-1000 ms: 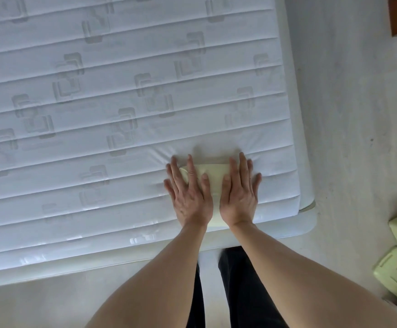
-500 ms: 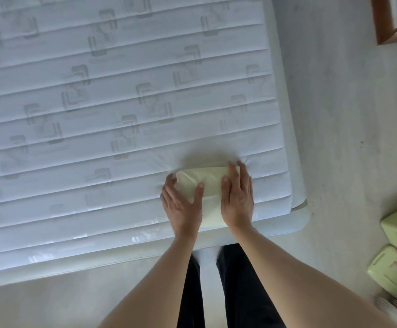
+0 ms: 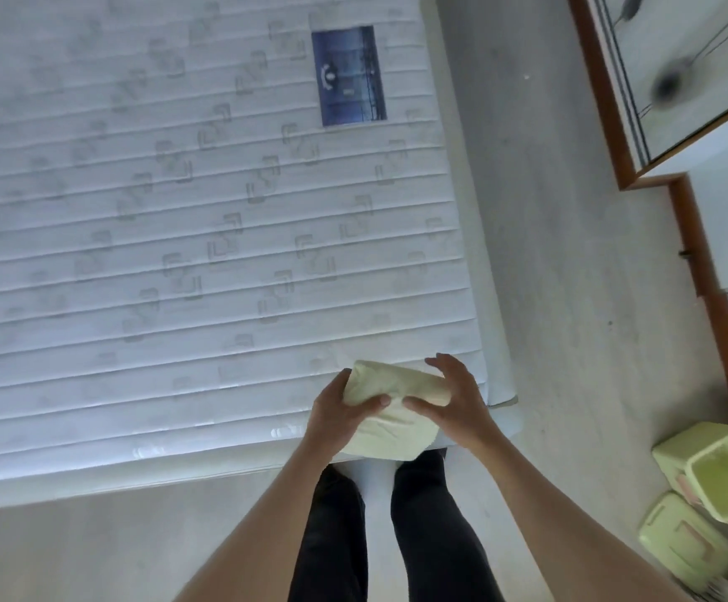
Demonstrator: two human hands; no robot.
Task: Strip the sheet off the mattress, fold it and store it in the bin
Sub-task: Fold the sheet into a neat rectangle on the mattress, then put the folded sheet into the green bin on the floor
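Gripping the folded sheet (image 3: 390, 406) from both ends above the mattress (image 3: 180, 254) corner, the left hand (image 3: 338, 412) and right hand (image 3: 451, 399), fingers curled round it, seemingly loosely, risk it unfolding before reaching the bin (image 3: 727, 471).

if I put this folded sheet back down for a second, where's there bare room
The mattress top is bare left of your hands and up to the blue label. The floor strip between mattress and wooden frame is free. It's crowded lower right, around the green bin and its lid.
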